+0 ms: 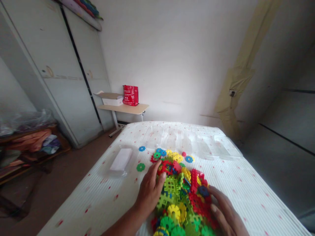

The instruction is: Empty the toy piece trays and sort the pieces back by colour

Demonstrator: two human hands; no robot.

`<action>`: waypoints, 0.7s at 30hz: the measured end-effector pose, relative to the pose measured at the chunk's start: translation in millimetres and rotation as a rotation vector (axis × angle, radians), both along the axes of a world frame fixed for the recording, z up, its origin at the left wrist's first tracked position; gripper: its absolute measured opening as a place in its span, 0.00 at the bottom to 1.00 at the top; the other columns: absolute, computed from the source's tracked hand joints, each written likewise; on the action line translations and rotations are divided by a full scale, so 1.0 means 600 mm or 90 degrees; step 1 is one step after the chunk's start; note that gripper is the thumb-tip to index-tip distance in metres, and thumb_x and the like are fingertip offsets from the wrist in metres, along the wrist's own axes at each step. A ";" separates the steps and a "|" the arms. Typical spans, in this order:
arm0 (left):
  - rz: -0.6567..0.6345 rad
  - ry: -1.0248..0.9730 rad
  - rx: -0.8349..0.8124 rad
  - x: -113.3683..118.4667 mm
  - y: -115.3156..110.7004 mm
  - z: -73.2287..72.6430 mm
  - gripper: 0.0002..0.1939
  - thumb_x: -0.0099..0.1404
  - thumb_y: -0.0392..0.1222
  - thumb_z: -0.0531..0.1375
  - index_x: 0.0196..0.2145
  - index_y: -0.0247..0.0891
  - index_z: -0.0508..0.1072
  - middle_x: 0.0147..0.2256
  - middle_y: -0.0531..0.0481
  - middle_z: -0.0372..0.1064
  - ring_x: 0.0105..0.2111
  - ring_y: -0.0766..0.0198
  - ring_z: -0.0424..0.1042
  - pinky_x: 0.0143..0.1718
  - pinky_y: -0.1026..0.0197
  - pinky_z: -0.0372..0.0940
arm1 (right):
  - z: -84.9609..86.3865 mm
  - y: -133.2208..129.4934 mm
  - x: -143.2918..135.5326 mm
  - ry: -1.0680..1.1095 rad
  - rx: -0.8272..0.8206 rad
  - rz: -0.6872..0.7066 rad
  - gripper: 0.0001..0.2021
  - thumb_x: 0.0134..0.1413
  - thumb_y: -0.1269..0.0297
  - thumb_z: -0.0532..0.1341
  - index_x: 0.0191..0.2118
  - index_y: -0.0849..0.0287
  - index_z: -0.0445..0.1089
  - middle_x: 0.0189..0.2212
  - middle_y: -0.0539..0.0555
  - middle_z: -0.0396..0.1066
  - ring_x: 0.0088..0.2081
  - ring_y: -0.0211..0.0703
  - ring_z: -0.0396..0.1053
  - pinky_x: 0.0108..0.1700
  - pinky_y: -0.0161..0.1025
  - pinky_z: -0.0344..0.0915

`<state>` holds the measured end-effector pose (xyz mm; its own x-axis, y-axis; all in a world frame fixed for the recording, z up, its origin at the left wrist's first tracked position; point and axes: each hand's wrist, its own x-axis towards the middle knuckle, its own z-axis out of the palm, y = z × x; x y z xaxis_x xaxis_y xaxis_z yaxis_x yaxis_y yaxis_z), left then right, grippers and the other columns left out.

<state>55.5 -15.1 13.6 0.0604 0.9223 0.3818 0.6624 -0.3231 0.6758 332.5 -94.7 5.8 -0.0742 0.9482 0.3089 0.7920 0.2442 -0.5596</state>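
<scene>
A heap of plastic interlocking pieces (pixel 172 185) lies on the covered table, with square lattice and notched disc shapes in red, lime, green, yellow and blue. Against the heap's left side rests my left hand (pixel 150 186), open, its thumb apart from its fingers. My right hand (pixel 225 211) is at the right edge, fingers stretched out and touching red pieces. Neither hand visibly grips a piece. Beyond the heap lie loose discs, among them a blue disc (pixel 142 148) and a green disc (pixel 140 167).
Clear plastic trays (pixel 209 147) stand along the table's far side. To the left sits a clear box with a white block (pixel 121 159). A side table (pixel 133 109) behind bears a red bag (pixel 130 95) and a white box (pixel 112 101).
</scene>
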 end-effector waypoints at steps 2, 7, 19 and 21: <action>0.036 0.040 0.019 -0.012 0.030 0.006 0.19 0.67 0.43 0.45 0.53 0.39 0.62 0.52 0.45 0.65 0.53 0.62 0.62 0.55 0.54 0.59 | -0.002 0.003 0.009 0.016 -0.009 -0.018 0.21 0.58 0.54 0.51 0.57 0.49 0.58 0.56 0.54 0.62 0.55 0.49 0.62 0.55 0.45 0.64; 0.189 0.224 -0.035 -0.032 0.110 -0.003 0.21 0.62 0.41 0.51 0.52 0.33 0.62 0.54 0.38 0.60 0.57 0.52 0.56 0.57 0.50 0.52 | -0.005 0.035 0.025 0.025 0.024 -0.051 0.21 0.59 0.53 0.49 0.55 0.52 0.61 0.56 0.55 0.62 0.56 0.50 0.60 0.57 0.48 0.61; 0.290 0.269 -0.177 0.002 0.164 0.002 0.29 0.61 0.58 0.47 0.53 0.35 0.61 0.57 0.29 0.52 0.55 0.42 0.58 0.51 0.46 0.54 | 0.016 0.141 0.005 0.039 -0.025 0.020 0.23 0.59 0.51 0.48 0.54 0.57 0.62 0.55 0.58 0.62 0.57 0.49 0.58 0.59 0.50 0.55; 0.304 0.280 -0.191 0.003 0.169 0.006 0.30 0.61 0.59 0.47 0.52 0.35 0.62 0.56 0.29 0.53 0.54 0.42 0.59 0.50 0.46 0.54 | 0.018 0.160 -0.004 0.053 -0.029 0.048 0.23 0.59 0.50 0.47 0.54 0.57 0.62 0.55 0.58 0.62 0.57 0.49 0.58 0.59 0.51 0.55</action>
<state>57.4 86.5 17.3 -0.2859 0.9479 0.1406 0.9167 0.2278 0.3282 330.1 1.6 16.8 -0.1214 0.9540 0.2741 0.7222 0.2744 -0.6349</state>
